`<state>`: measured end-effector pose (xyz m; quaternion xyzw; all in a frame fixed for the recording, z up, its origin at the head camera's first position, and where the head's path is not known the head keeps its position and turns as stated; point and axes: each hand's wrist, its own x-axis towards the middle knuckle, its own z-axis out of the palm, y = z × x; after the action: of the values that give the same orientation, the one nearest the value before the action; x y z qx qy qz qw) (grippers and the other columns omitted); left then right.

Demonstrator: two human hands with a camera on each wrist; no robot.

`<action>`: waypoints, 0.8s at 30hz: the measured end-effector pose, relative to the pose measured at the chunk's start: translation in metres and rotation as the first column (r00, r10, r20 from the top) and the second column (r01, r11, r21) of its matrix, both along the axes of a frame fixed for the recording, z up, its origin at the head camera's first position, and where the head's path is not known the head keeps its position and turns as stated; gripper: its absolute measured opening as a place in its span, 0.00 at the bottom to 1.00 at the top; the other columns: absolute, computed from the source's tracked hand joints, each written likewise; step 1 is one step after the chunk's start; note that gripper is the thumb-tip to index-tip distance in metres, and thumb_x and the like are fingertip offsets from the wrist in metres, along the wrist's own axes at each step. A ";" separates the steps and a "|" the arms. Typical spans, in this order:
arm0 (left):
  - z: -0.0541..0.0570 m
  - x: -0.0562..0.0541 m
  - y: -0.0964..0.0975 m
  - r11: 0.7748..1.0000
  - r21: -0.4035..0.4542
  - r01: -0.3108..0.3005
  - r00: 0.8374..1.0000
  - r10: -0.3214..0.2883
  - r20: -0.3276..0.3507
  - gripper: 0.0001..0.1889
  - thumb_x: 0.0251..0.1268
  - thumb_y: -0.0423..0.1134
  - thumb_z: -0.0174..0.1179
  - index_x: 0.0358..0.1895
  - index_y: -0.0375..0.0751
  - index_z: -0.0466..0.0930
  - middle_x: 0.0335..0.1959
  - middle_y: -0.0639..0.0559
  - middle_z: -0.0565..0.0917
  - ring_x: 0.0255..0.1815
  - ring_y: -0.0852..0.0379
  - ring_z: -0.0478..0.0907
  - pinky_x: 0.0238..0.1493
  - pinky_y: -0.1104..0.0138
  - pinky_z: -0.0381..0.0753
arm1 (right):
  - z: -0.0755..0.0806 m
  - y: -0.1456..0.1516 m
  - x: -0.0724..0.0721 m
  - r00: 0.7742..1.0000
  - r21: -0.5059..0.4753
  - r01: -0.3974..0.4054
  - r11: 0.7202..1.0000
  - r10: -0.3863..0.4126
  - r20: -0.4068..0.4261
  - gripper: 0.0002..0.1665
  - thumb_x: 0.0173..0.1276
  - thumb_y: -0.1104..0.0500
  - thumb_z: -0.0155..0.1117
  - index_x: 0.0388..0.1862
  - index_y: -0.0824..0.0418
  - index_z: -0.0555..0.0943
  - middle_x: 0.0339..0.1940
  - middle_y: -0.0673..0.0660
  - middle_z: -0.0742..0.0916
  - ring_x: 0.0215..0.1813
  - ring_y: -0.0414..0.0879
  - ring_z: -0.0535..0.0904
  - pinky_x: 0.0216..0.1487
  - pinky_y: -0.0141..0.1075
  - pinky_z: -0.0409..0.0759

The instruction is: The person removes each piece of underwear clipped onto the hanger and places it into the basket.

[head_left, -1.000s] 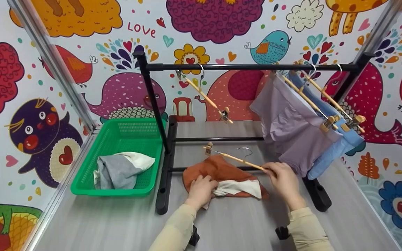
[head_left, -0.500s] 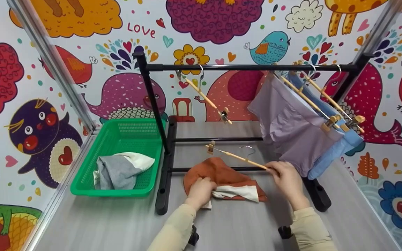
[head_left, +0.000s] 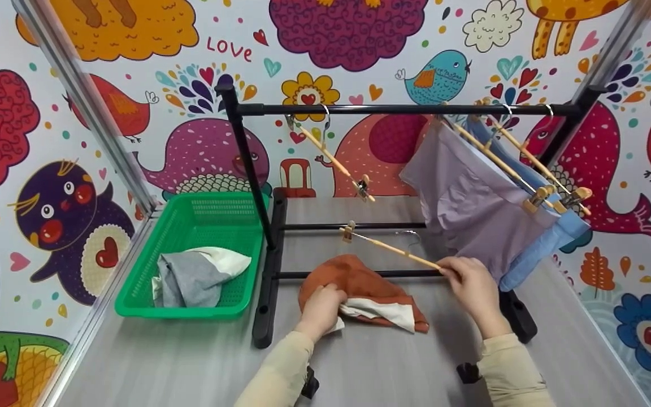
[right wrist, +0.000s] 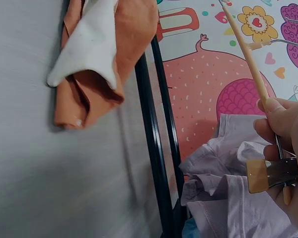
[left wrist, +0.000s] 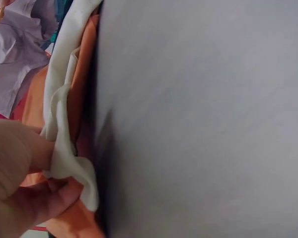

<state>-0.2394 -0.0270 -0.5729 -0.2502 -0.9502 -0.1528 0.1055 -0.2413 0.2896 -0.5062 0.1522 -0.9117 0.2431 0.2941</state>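
My left hand (head_left: 319, 312) pinches the white edge of a rust-orange garment (head_left: 348, 277) that lies bunched on the grey table. In the left wrist view, thumb and fingers hold that white edge (left wrist: 64, 161) from both sides. My right hand (head_left: 472, 291) grips one end of a wooden clip hanger (head_left: 385, 246), raised behind and above the garment and tilted down toward the hand. The right wrist view shows a wood-and-metal clip (right wrist: 273, 174) beside those fingers; the hanger's other clip (head_left: 348, 232) is at the far end with no cloth in it.
A black rack (head_left: 393, 109) stands across the table. From its bar hang a bare clip hanger (head_left: 334, 158), a lilac garment (head_left: 467, 198) and a blue one (head_left: 563, 232). At left, a green basket (head_left: 190, 311) holds a grey-and-white cloth (head_left: 190, 277).
My right hand has moved slightly right and up with the hanger. The garment's right end has shifted a little toward the front, while my left hand stays at its left edge.
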 end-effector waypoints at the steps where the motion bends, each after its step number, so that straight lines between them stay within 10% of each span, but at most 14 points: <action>1: 0.002 -0.001 -0.001 1.000 0.009 0.000 1.000 0.000 -0.009 0.13 0.46 0.21 0.63 0.27 0.45 0.84 0.31 0.50 0.81 0.35 0.52 0.79 0.44 0.61 0.77 | 0.001 0.001 0.000 1.000 0.000 0.001 1.000 -0.001 -0.008 0.09 0.57 0.67 0.75 0.36 0.56 0.87 0.30 0.52 0.87 0.33 0.51 0.78 0.34 0.47 0.74; 12: 0.036 -0.004 -0.013 0.994 0.106 0.016 0.986 0.002 -0.167 0.10 0.50 0.21 0.63 0.24 0.42 0.83 0.28 0.48 0.80 0.32 0.49 0.79 0.39 0.59 0.78 | 0.019 0.007 -0.005 0.999 -0.007 0.007 1.000 -0.007 -0.041 0.07 0.59 0.67 0.73 0.36 0.58 0.87 0.30 0.53 0.87 0.32 0.51 0.77 0.34 0.46 0.72; 24: 0.079 -0.005 -0.027 0.984 0.179 -0.026 0.993 0.046 -0.109 0.09 0.58 0.23 0.61 0.30 0.41 0.83 0.31 0.48 0.80 0.34 0.46 0.79 0.35 0.58 0.80 | 0.039 0.011 -0.010 0.999 -0.013 0.006 1.000 -0.006 -0.052 0.07 0.60 0.67 0.73 0.37 0.59 0.87 0.29 0.53 0.86 0.30 0.50 0.74 0.32 0.44 0.68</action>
<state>-0.2449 -0.0540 -0.4943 -0.2307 -0.9298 -0.2204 0.1836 -0.2514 0.3003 -0.4670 0.1538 -0.9026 0.2439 0.3196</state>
